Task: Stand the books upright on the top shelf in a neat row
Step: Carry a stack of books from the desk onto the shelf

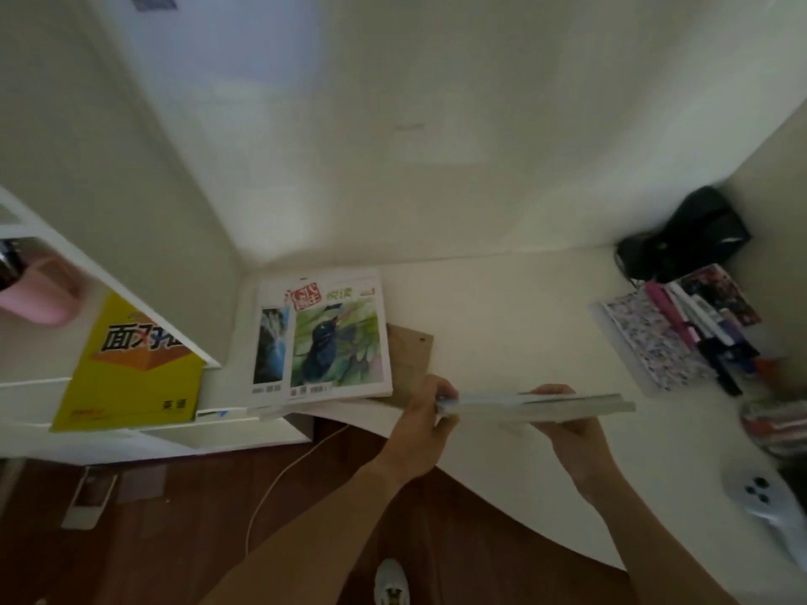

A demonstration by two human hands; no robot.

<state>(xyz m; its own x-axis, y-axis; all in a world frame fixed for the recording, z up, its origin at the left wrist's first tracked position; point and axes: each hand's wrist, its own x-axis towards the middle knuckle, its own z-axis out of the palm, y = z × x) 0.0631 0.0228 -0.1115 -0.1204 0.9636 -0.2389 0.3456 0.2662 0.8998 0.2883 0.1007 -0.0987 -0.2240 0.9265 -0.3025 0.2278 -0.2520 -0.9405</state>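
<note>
— Nearest us is a white sneaker (pixel 391 580) on the dark floor, then the two forearms reaching up. What's being held?

— A thin stack of books (pixel 535 404), carried flat and seen edge-on, above the near edge of the white desk (pixel 502 307). The left hand (pixel 421 423) pinches the stack's left end, thumb on top and fingers curled under. The right hand (pixel 567 423) cradles it from below toward the middle, fingers wrapped up over the far edge.

— Which way does it run?

— Long axis left to right, nearly level, covers facing up and down. I can't tell which long edge is the spine.

— So what next, to do it well?

— My guess: roll the stack a quarter turn so it stands on edge, squeeze both ends so nothing slides out, then swing left to the white shelf unit (pixel 65 264). A yellow workbook (pixel 131 364) already leans there, tilted; it would want straightening. The bird-cover magazine (pixel 336 342) lies flat on the desk, not yet shelved.
</note>
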